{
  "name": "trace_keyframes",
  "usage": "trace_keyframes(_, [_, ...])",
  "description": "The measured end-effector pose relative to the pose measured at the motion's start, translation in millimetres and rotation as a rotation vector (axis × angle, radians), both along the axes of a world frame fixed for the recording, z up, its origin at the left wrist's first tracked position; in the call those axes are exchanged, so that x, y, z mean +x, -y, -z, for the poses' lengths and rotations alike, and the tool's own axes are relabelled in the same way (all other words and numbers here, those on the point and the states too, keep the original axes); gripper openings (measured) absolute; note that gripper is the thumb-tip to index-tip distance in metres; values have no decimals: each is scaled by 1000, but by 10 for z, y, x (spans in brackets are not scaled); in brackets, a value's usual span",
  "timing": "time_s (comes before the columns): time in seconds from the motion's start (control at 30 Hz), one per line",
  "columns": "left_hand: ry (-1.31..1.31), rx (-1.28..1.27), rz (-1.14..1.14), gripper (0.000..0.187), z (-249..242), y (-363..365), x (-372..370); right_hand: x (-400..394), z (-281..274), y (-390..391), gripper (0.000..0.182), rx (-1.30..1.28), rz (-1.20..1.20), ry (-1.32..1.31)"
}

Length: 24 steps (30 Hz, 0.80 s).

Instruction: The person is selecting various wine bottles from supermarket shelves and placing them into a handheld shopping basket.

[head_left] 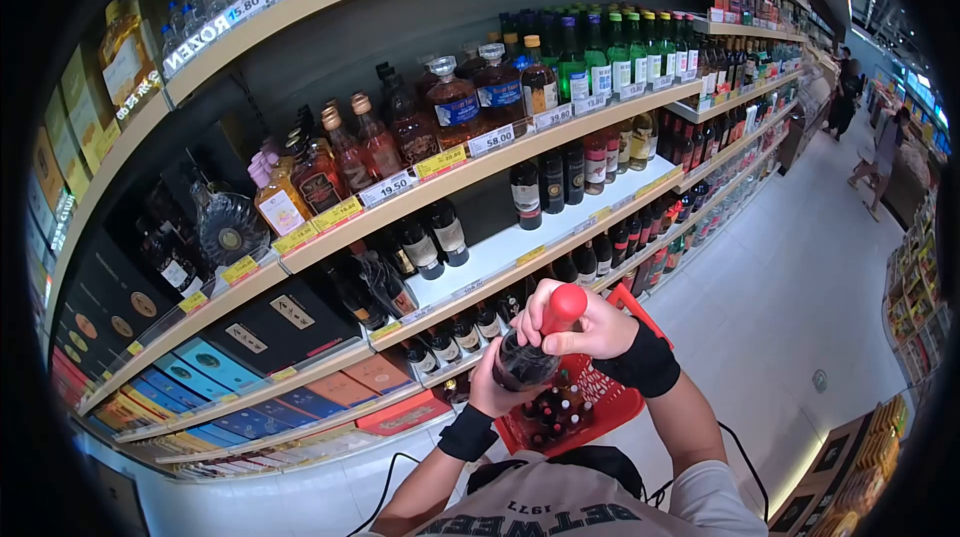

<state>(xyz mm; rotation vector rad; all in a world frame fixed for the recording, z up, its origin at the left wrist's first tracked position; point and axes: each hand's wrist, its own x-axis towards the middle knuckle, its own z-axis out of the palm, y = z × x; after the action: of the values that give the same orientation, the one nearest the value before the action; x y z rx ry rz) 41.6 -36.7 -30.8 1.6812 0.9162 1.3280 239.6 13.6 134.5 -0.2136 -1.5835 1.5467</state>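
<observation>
A dark wine bottle (524, 365) with a red top is held in front of my chest, its neck tilted up and to the right. My left hand (490, 389) wraps round its lower body. Fingers of my right hand (605, 325) close round the neck, just under the red top. Below the bottle is a red shopping basket (612, 405) with several small dark bottles (553, 413) inside. Both wrists wear black bands. Part of the bottle's body is covered by my fingers.
Long shelves (600, 222) of bottles curve along the left and front, with price tags (390, 189) on their edges. Boxed bottles (265, 327) fill the lower left. A tiled aisle (770, 267) runs to the right, where other people (885, 152) are. Packaged goods (915, 282) stand at far right.
</observation>
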Motion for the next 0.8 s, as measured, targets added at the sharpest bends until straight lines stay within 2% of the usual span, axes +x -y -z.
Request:
trace_keyframes(0.03, [37,-61,22,96,-37,-2,23,8,0,-1,21,-3,-14,-11])
trace_keyframes(0.1, [-107,55,-23,97,-219,96,27,22,-9,0,24,-11,-42,-36])
trace_keyframes(0.13, [-257,-49,-80,97,-224,166,36,23,-6,12,27,-25,-53,-38])
trace_keyframes(0.23, [-118,-39,30,94,-190,203,71,8,39,79,43,-93,-78,-28])
trace_keyframes(0.37, [-18,-282,125,88,-112,264,60,42,106,11,51,-177,-27,-70])
trace_keyframes(0.4, [-23,-305,125,86,-98,272,59,58,135,-19,58,-175,-13,-68])
trace_keyframes(0.5, [-65,-358,129,83,-50,296,26,79,214,-91,62,-158,21,-83])
trace_keyframes(0.67, [-166,-329,205,80,-57,281,-54,79,317,-208,57,-198,72,-104])
trace_keyframes(0.8, [-47,-355,296,78,-237,297,-129,13,495,-319,54,-312,93,-177])
